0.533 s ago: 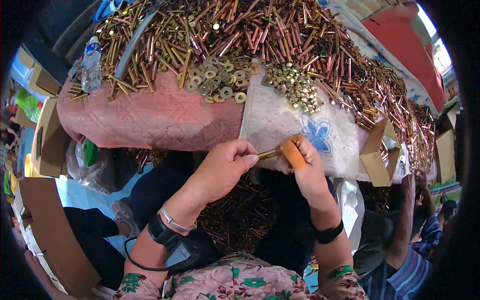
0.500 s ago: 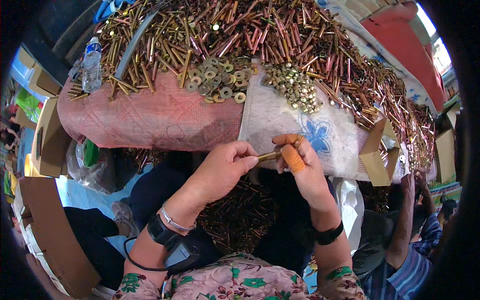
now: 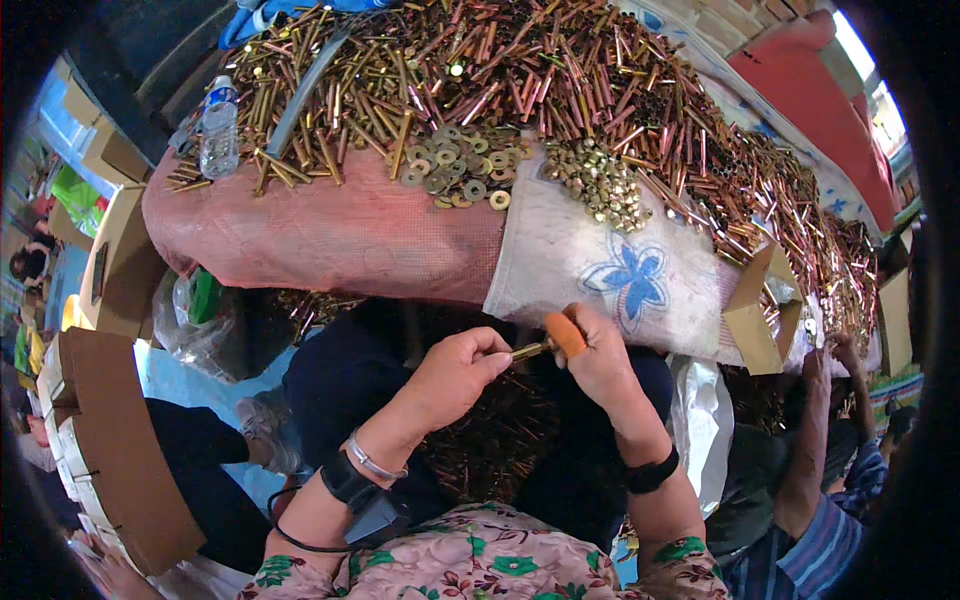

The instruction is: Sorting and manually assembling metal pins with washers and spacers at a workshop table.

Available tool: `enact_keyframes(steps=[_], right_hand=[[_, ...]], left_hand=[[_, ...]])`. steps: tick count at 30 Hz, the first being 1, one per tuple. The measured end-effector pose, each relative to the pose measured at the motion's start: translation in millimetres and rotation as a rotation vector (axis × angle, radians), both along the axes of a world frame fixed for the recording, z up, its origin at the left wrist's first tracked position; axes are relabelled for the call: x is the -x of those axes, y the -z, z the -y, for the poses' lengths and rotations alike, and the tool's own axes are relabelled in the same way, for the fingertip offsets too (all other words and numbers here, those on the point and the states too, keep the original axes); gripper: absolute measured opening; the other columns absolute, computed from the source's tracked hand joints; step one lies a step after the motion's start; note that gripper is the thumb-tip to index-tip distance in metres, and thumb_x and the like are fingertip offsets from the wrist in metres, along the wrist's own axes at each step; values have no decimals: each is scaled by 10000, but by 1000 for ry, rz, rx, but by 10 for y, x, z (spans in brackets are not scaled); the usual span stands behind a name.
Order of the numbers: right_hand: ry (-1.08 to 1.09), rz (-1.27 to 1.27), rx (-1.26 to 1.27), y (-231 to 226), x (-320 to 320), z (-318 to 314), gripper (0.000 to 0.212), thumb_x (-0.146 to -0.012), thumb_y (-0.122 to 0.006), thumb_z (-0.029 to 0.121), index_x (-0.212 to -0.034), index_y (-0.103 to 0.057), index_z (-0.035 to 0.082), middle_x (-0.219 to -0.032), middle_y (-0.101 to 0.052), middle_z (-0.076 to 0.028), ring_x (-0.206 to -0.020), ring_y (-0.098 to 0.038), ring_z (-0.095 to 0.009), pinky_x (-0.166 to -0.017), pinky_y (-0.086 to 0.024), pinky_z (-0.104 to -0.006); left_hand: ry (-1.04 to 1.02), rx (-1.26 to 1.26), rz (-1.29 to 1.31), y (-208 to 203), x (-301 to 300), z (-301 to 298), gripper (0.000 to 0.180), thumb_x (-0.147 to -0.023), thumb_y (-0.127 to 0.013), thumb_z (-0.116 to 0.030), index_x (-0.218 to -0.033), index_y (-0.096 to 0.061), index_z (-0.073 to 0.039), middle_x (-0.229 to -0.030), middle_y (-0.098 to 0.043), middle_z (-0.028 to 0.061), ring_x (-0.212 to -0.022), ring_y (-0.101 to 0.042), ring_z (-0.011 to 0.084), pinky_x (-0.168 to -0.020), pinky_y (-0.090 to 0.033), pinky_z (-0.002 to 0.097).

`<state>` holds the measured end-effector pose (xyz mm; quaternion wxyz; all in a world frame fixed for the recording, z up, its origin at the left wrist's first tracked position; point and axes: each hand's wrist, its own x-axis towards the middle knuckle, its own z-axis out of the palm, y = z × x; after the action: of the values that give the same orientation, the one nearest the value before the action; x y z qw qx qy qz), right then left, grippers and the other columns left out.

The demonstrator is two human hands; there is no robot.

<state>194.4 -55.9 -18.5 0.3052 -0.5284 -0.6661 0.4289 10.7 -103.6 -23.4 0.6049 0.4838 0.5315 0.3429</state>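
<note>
Between my two hands, a brass-coloured bolt lies nearly level above my lap. My left hand pinches its left end between thumb and fingers. My right hand, an orange cover on one digit, closes round the other end and hides it. Beyond my hands, flat washers lie heaped on a red mesh-covered surface. A pile of small shiny nuts rests beside them on a white cloth with a blue flower. Behind these spreads a large heap of bolts and metal sleeves.
A water bottle stands at the far left of the heap. An open carton sits at the right edge, near another person's arm. Brown cardboard rises at my left. More metal pieces lie below my hands.
My hands have come down slightly toward me, the bolt still between them. My right fingers have curled in more tightly around its end. The view has shifted a little.
</note>
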Motion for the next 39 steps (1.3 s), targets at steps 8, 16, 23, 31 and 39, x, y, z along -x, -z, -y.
enact_keyframes(steps=[8,16,23,31,39], right_hand=[[77,120,-293,-5,25,-338,92,-817,-580,73,-846,-563,-13,-714,-600,-143,-645,-584,-215,-615,-454,-309],[-15,186,-579,-67,461,-844,100,-786,-552,55,-874,-560,6,-821,-595,-179,-777,-565,-372,-676,-451,-394],[-21,445,-678,-7,838,-1167,178,-765,-599,114,-902,-551,12,-910,-550,-166,-842,-541,-366,-712,-443,-434],[-113,474,-600,15,788,-1199,203,-737,-640,140,-856,-535,14,-882,-525,-165,-829,-540,-367,-676,-448,-440],[-111,484,-678,-7,794,-1160,212,-719,-661,136,-831,-536,6,-853,-522,-178,-792,-542,-378,-669,-451,-445]], left_hand=[[102,-373,-732,431,-139,62,235,-773,-553,-89,-988,-534,4,-831,-578,230,-805,-561,399,-708,-447,457],[-142,-401,-640,0,142,-380,152,-801,-533,-100,-921,-548,-8,-854,-594,214,-823,-578,376,-705,-455,442],[-505,-499,-1026,-217,920,-1272,213,-807,-547,-167,-933,-512,1,-839,-583,219,-809,-577,390,-700,-461,447],[-583,-362,-1132,-38,886,-1514,218,-796,-568,-185,-880,-509,7,-866,-592,222,-806,-582,393,-705,-460,465],[-776,-608,-943,-314,905,-1193,123,-787,-536,-88,-874,-507,-5,-764,-592,228,-733,-583,404,-656,-467,455]])
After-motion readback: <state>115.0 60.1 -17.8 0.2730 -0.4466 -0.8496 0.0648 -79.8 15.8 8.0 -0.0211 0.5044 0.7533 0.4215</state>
